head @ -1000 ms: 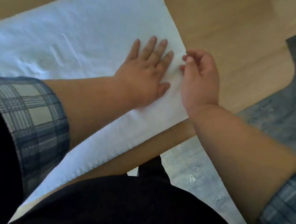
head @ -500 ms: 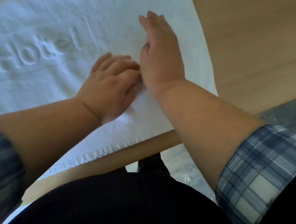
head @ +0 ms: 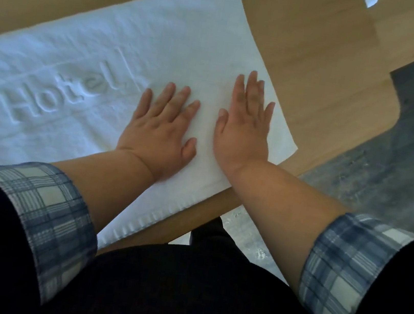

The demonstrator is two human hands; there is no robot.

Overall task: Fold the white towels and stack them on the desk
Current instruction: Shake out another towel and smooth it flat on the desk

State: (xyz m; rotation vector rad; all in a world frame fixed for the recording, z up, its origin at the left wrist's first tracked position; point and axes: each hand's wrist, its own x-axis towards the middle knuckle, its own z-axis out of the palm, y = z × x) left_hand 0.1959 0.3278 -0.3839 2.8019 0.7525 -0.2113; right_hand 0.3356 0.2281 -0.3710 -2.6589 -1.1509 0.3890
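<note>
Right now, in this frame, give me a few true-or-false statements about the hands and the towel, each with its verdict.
1. The left hand and the right hand both lie palm down on the white towel, fingers straight. True.
2. The right hand pinches a corner of the white towel. False: it lies flat and holds nothing.
3. Raised lettering reading "Hotel" shows on the white towel, to the left of the left hand. True.
4. The white towel is rolled into a tube. False: it lies spread flat on the wooden desk.
5. The two hands overlap. False: they lie side by side with a strip of towel between them.
</note>
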